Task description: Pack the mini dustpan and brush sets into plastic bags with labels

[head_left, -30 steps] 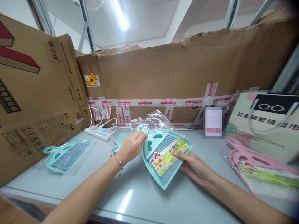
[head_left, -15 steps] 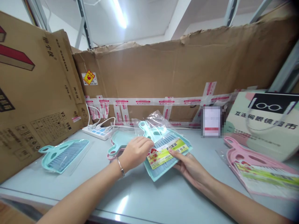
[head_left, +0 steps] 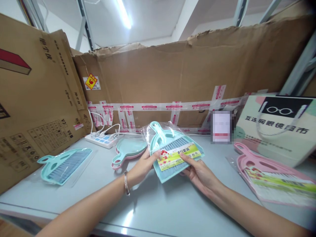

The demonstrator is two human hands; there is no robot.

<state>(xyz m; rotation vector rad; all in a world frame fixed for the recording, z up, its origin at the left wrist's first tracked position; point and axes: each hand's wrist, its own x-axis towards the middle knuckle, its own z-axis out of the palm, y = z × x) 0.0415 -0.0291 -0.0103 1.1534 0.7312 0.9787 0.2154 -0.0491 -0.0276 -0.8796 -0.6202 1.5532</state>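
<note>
Above the table's middle, a turquoise dustpan and brush set (head_left: 163,141) in a clear plastic bag is held between both hands, its handle pointing up and away. A yellow-green printed card (head_left: 176,157) lies across the brush bristles. My left hand (head_left: 145,164) is closed on the set's left edge, thumb on top near the card. From the right, my right hand (head_left: 198,171) grips the other side, thumb pressed on the card and fingers underneath. Just behind my left hand, a turquoise dustpan (head_left: 130,146) rests over a pink one.
A bagged turquoise set (head_left: 63,166) lies at left, a pink dustpan set with card (head_left: 274,174) at right. Behind stand a power strip (head_left: 102,140) with cables, a large cardboard box (head_left: 148,75), another box (head_left: 37,98), and a paper bag (head_left: 274,131).
My left hand has moved down from over the brush and card to the set's left edge, with its thumb on top. The set's handle now shows more fully. My right hand keeps its grip.
</note>
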